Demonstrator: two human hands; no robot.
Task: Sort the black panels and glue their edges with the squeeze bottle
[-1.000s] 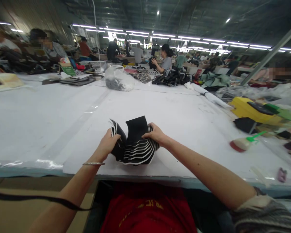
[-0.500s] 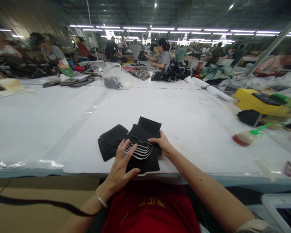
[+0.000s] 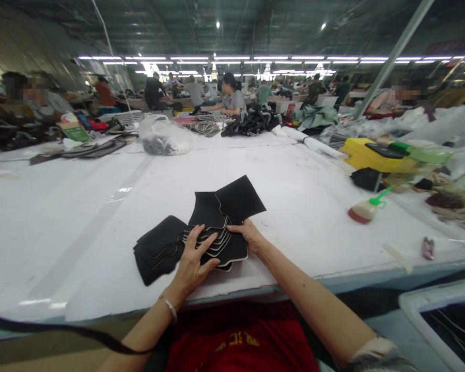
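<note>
Several flat black panels, leather-like with pale cut edges, lie fanned in a stack [image 3: 232, 248] on the white table near its front edge. My left hand [image 3: 194, 261] rests over the left side of this stack, fingers spread. On the right, my right hand [image 3: 251, 236] pinches the stack's edge, thumb on top and the other fingers mostly hidden beneath. Beyond the hands, one black panel [image 3: 242, 199] points up and right, overlapping another black panel [image 3: 205, 206]. A second fanned pile of black panels [image 3: 158, 245] lies left of my left hand.
To the right stand a bottle with a green spout [image 3: 364, 211] and a yellow box [image 3: 372, 155]. A small pink object [image 3: 428, 248] lies near the front edge. Farther back are a clear plastic bag [image 3: 165, 135] and a black heap [image 3: 250, 121]. Other people work beyond.
The view has swung, shifting the surroundings left and tilting the table edge. The fanned stack has turned, and its top panel now points more to the right. Both hands remain at the stack.
</note>
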